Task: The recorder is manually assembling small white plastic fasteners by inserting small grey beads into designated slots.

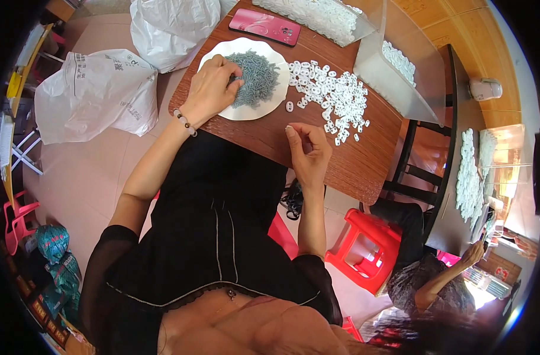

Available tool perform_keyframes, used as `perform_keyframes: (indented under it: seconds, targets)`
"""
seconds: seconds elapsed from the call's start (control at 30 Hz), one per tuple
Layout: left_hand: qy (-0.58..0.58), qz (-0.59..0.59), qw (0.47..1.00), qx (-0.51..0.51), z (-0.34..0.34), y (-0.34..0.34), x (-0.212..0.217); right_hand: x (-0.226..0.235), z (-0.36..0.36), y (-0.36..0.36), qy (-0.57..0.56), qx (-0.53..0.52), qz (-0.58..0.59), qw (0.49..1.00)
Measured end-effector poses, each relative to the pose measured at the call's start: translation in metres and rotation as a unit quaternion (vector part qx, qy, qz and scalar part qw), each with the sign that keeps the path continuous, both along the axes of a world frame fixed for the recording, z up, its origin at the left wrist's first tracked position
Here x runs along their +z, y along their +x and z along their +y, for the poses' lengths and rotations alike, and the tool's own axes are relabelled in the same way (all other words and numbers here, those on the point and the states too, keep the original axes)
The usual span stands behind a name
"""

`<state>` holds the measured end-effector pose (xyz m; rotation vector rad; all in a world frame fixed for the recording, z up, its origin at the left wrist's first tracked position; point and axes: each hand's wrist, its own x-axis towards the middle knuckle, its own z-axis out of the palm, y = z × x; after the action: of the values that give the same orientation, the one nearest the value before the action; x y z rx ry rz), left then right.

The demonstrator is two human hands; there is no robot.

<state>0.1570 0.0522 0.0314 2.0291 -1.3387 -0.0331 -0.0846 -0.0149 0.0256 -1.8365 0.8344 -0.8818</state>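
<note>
Mid-assembly, we judge: left hand (210, 89) pinching grey pins (257, 77) on white plate (246, 112); right hand (308, 151) curled, contents unclear, near white clips (332, 97). Next: seat pin precisely.

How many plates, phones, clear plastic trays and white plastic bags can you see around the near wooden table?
White plate of grey pins, left hand on it: 1
Pink phone: 1
Clear plastic trays, holding white clips: 2
White plastic bags on the floor: 2
Total: 6
</note>
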Motion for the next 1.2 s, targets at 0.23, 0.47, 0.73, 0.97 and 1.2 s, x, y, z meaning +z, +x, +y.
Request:
perform_keyframes:
  seconds: [0.23, 0.47, 0.73, 0.97, 1.2]
  targets:
    - [0.06, -0.046, 0.997, -0.022, -0.004, 0.0, 0.002, -0.001, 0.003, 0.004, -0.025, -0.003, -0.005, 1.0]
    - [-0.006, 0.21, 0.977, -0.021, -0.006, -0.003, 0.01, -0.009, 0.0, 0.005, -0.004, -0.007, -0.041, 0.999]
    - [-0.065, 0.573, 0.813, -0.08, 0.004, -0.034, 0.01, -0.005, 0.001, 0.021, 0.03, 0.01, -0.048, 0.998]
    - [-0.082, 0.514, 0.837, -0.167, 0.013, -0.081, 0.007, 0.004, 0.014, 0.02, 0.148, 0.042, -0.087, 0.984]
    - [-0.06, 0.508, 0.844, -0.16, 0.015, -0.086, 0.006, -0.002, 0.013, 0.007, 0.139, 0.034, -0.086, 0.986]
